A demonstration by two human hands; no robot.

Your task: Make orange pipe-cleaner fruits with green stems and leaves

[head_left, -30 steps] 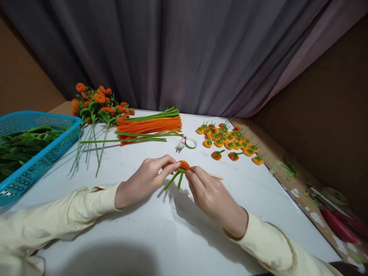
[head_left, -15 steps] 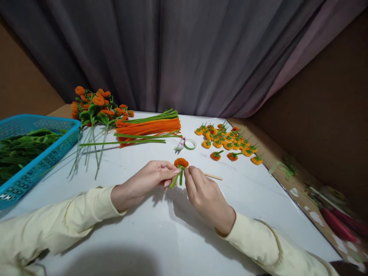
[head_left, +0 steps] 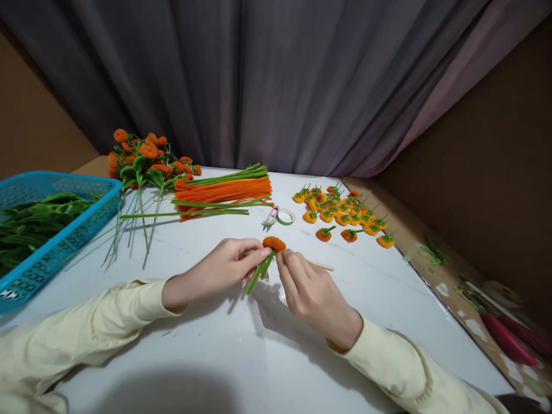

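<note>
An orange pipe-cleaner flower (head_left: pixel 274 244) is held between my two hands above the white table (head_left: pixel 207 345). Green pipe-cleaner ends (head_left: pixel 261 273) hang down from its underside. My left hand (head_left: pixel 228 264) pinches the flower at its base, thumb on top. From the right, the closed fingertips of my right hand (head_left: pixel 308 287) press on the flower's base and side. A thin wooden stick (head_left: pixel 322 266) lies just behind my right hand, partly hidden by it. Beyond the flower are small pink-handled scissors (head_left: pixel 271 217) and a roll of green tape (head_left: pixel 285 217).
A blue basket (head_left: pixel 103 201) of green leaves stands at the left. Behind it lie finished orange flowers (head_left: pixel 149 150) on stems. Orange pipe cleaners (head_left: pixel 224 191) with green ones lie at the back. Several yellow-orange flower heads (head_left: pixel 342 218) sit back right; scraps and red-handled pliers (head_left: pixel 509 339) lie beyond the edge.
The flower has turned and tipped in my fingers, so its green ends now slant down to the left. My left hand has shifted slightly left; my right hand has moved slightly right and down.
</note>
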